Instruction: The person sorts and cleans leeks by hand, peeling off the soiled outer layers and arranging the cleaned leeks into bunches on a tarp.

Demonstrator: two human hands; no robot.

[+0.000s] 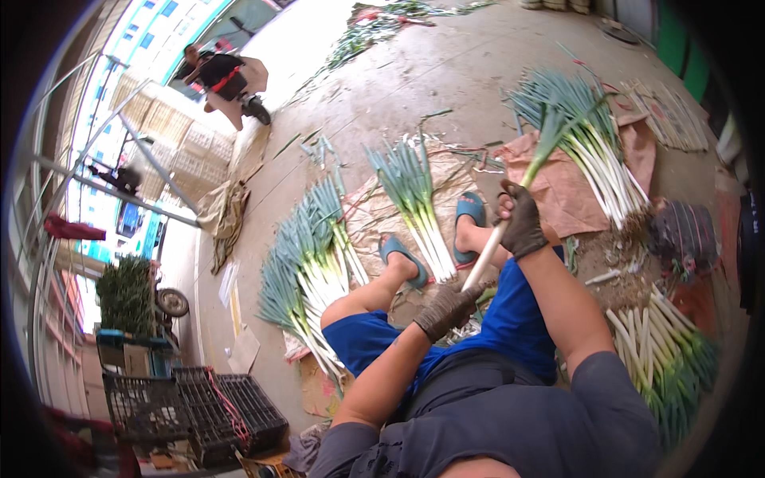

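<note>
A long leek slants across my lap, its white shank low and its green leaves pointing up and right. My right hand, in a dark work glove, is wrapped round the middle of the shank. At the root end my gloved left hand is closed on it, with its fingertips partly hidden. A small bunch of leeks lies between my sandalled feet. To the left spreads a larger leek pile. Another leek pile, roots still on, rests at the right on a pinkish sack.
More leeks lie at my right side, near a dark bundle. Black plastic crates stand at lower left. Beyond a metal frame, a person on a scooter is at far left. Leaf scraps litter the far floor.
</note>
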